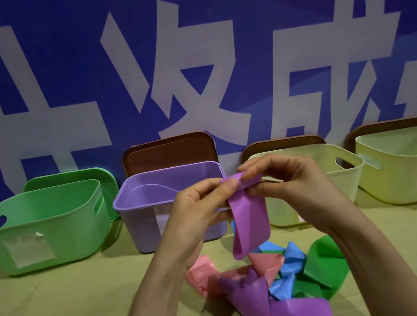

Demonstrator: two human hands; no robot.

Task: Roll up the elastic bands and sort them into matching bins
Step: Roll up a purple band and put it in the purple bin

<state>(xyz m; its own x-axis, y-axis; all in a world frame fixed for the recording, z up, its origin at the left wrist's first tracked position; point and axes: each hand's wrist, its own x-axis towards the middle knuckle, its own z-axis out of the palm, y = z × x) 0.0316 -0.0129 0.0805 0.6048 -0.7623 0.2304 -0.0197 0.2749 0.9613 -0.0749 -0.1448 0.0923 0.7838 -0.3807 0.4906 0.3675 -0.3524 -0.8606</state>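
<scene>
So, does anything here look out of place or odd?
There are pink bands and blue bands, but no pink or blue bin shows: only a green bin, a purple bin and two pale yellow bins. Nothing looks spilled or damaged.

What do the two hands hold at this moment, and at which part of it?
The left hand and the right hand both pinch the flat purple elastic band at its folded upper end; its lower loop hangs free.

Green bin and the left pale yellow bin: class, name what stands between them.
In the head view, the purple bin stands between the green bin and that pale yellow bin.
</scene>
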